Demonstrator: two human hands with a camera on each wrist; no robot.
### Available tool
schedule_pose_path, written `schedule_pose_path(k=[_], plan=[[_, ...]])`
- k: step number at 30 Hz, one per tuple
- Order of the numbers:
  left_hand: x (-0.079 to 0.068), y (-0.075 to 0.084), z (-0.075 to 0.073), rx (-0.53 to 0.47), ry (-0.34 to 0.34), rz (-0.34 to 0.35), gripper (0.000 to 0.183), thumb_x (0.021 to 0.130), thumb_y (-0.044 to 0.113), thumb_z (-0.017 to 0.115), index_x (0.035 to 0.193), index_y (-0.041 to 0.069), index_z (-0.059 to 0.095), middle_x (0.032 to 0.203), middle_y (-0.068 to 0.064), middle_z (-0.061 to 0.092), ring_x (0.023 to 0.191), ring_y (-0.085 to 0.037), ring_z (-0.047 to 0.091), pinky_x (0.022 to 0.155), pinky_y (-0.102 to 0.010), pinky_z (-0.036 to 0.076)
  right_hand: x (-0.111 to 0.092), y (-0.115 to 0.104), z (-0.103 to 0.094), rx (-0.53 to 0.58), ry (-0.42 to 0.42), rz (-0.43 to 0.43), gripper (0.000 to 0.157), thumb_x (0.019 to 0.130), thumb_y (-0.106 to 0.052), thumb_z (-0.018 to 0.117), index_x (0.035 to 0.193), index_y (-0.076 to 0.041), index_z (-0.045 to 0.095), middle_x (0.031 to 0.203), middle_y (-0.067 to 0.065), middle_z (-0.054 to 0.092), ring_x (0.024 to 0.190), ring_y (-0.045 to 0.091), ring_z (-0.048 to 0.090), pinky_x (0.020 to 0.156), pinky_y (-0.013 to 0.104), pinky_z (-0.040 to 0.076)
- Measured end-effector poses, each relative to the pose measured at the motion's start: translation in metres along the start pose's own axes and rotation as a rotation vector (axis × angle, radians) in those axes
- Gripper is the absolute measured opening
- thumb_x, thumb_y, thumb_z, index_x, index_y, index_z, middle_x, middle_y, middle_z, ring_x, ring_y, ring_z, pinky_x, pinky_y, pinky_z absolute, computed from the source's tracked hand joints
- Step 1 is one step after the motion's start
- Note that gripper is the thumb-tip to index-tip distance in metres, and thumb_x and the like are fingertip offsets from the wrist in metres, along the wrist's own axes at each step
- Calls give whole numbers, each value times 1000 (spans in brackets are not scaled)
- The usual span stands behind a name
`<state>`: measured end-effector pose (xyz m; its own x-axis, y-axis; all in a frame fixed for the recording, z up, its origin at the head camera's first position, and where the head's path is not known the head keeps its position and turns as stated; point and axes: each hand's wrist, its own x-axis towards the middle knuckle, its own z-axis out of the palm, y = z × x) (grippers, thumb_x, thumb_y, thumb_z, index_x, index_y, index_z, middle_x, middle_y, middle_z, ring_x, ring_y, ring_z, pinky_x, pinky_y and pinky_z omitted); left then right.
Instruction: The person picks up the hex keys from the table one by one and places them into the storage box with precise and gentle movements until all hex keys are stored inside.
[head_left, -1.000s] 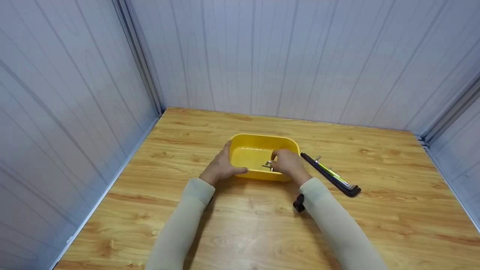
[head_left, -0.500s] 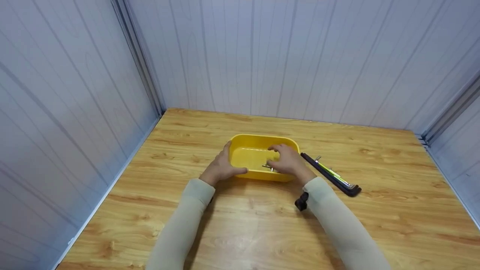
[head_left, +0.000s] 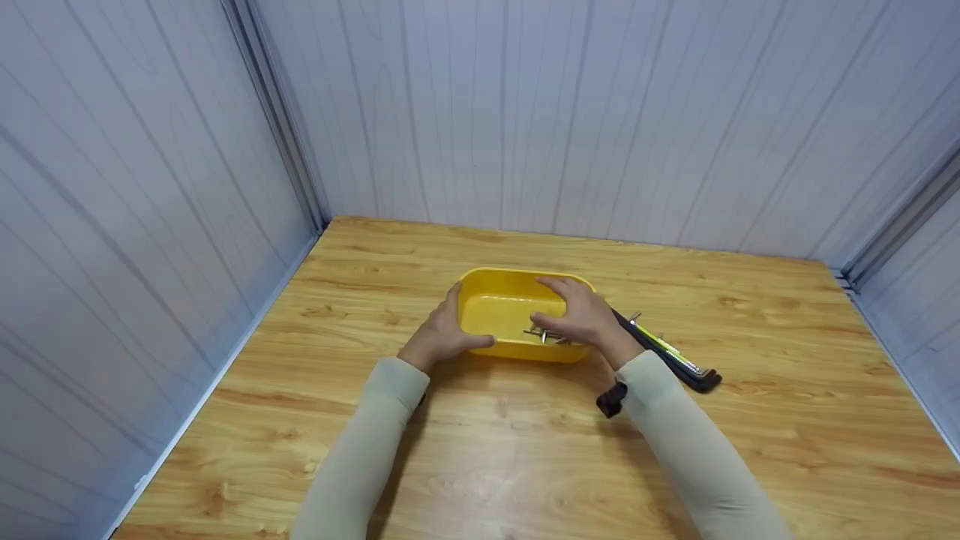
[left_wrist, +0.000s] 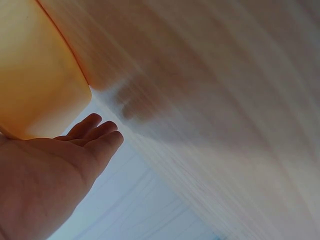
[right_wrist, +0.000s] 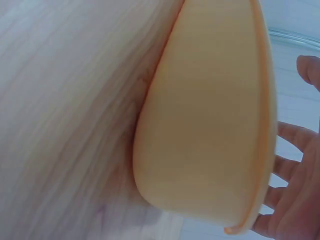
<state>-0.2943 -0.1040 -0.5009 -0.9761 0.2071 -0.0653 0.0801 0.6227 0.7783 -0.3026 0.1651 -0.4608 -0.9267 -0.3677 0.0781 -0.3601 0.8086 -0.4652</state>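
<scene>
A yellow plastic bin (head_left: 491, 351) stands on the wooden table. My left hand (head_left: 442, 330) rests at the bin's left end, its thumb along the near rim and its fingers beside the left wall. Those fingers (left_wrist: 102, 142) look extended in the left wrist view. Over the bin's right end hovers my right hand (head_left: 585, 315), thumb and fingers spread apart, with nothing seen between them. Under it, several small silvery metal pieces (head_left: 541, 334), thin and rod-like, lie on the bin's floor; the hand may hide more. In the right wrist view the fingers show beyond the bin's rim (right_wrist: 267, 130).
A hex key set (head_left: 671, 360), with black bent keys and a yellow-green strip, lies on the table right of the bin. Bare wood of the table (head_left: 495, 442) extends in front. Pale panelled walls (head_left: 525, 112) stand at the back and both sides.
My right hand has let go of a small metal piece in the bin; its fingers have spread and it has moved up and right. More metal pieces show now. The left hand keeps its place.
</scene>
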Motion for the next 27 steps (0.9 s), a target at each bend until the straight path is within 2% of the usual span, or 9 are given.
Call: schedule_pose_path(k=[5, 15, 21, 24, 27], plan=[[0, -2, 0, 4, 3, -11, 120, 66, 49, 82, 155, 22, 6, 147, -13, 40, 122, -29, 48, 105, -44, 36, -4, 4, -7, -7, 30, 2, 79, 82, -68, 56, 146, -24, 42, 147, 14, 44, 133, 41, 40, 105, 63, 30], [1, -2, -1, 27, 6, -19, 124, 62, 57, 81, 155, 23, 6, 149, -14, 39, 125, -27, 45, 107, -45, 34, -11, 17, -28, -6, 62, 34, 72, 86, -59, 59, 146, -22, 42, 146, 14, 44, 130, 42, 41, 104, 66, 27], [1, -3, -2, 13, 9, -9, 123, 63, 54, 82, 155, 22, 6, 148, -14, 40, 123, -27, 46, 107, -44, 34, -16, 30, -38, 19, 73, 72, 74, 84, -66, 57, 139, -18, 51, 132, 14, 55, 119, 38, 51, 97, 60, 38], [1, -3, -2, 16, 8, -15, 122, 64, 54, 82, 155, 23, 6, 148, -13, 40, 122, -26, 46, 107, -45, 34, -20, 39, -43, 27, 72, 104, 68, 84, -63, 59, 133, -16, 55, 127, 15, 58, 113, 38, 55, 92, 58, 43], [2, -2, -2, 17, 7, -18, 121, 65, 53, 81, 155, 23, 6, 147, -12, 40, 122, -26, 46, 106, -45, 35, -23, 48, -48, 11, 68, 134, 61, 86, -59, 59, 129, -16, 58, 124, 16, 60, 108, 38, 58, 91, 57, 43]])
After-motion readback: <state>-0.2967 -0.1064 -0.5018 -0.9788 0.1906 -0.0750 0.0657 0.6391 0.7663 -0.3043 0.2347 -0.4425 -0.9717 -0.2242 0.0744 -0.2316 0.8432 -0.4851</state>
